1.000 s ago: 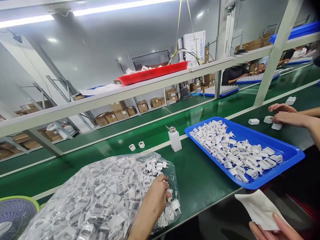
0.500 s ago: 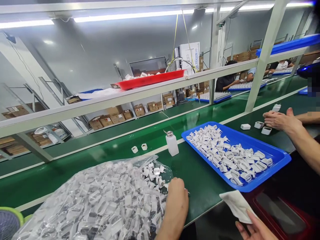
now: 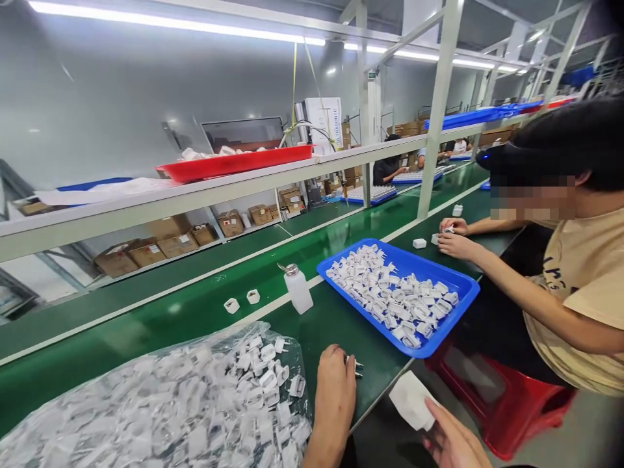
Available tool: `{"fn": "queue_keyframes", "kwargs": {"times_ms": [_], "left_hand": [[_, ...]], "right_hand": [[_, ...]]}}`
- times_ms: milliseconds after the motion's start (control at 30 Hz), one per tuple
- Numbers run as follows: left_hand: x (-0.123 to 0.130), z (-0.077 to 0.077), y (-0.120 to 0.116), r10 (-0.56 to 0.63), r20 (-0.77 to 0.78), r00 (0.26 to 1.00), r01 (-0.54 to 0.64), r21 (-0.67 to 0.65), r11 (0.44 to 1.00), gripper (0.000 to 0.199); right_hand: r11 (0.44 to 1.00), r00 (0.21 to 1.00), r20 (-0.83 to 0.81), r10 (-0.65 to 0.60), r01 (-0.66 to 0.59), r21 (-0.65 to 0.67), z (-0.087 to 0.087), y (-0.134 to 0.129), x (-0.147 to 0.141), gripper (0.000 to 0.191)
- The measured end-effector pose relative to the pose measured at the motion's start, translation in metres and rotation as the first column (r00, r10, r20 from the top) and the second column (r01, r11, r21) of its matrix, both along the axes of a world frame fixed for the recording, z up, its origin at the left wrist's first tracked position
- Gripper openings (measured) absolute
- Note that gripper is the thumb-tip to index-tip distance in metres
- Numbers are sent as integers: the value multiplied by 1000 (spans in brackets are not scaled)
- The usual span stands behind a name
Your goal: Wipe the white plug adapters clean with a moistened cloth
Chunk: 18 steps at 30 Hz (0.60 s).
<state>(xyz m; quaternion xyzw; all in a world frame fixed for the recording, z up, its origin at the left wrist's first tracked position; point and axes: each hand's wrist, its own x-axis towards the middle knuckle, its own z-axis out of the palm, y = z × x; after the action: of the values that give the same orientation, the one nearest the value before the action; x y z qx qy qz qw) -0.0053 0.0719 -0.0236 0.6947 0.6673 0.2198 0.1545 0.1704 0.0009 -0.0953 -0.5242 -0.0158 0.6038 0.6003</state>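
Note:
My left hand (image 3: 335,383) is closed over a white plug housing, mostly hidden by the fingers; its metal prongs (image 3: 359,369) stick out to the right. A folded white cloth (image 3: 412,398) is pinched between thumb and fingers of my right hand (image 3: 455,437), just off the table's front edge. Left of my left hand lies a clear plastic bag (image 3: 160,390) full of white plug housings, some loose at its mouth. A blue tray (image 3: 451,279) beyond my hands carries many more housings. Near it stands a white pump bottle (image 3: 298,290) with a metal top.
Two white housings (image 3: 242,301) sit on the green belt. At the right, a co-worker (image 3: 560,273) handles white pieces with both hands. A red stool (image 3: 507,403) stands below the table edge. Overhead, a shelf rail (image 3: 234,182) bears a red tray (image 3: 244,161).
My view has swung to the right, bringing the co-worker's body into sight. My left hand has drawn away from the bag with a plug housing, its prongs now showing. The cloth stays in my right hand.

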Motion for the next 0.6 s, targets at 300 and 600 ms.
{"fn": "queue_keyframes", "kwargs": {"times_ms": [300,600], "left_hand": [[-32,-33,-2,-341,91,936,320,189,928,60],[-15,-74,-14,-258,245,934,193,261,946,64]], "right_hand": [[984,953,290,92,-131,117,19,9,-7,65],[939,513,858,-36,-277,205,36,34,-20,52]]}}
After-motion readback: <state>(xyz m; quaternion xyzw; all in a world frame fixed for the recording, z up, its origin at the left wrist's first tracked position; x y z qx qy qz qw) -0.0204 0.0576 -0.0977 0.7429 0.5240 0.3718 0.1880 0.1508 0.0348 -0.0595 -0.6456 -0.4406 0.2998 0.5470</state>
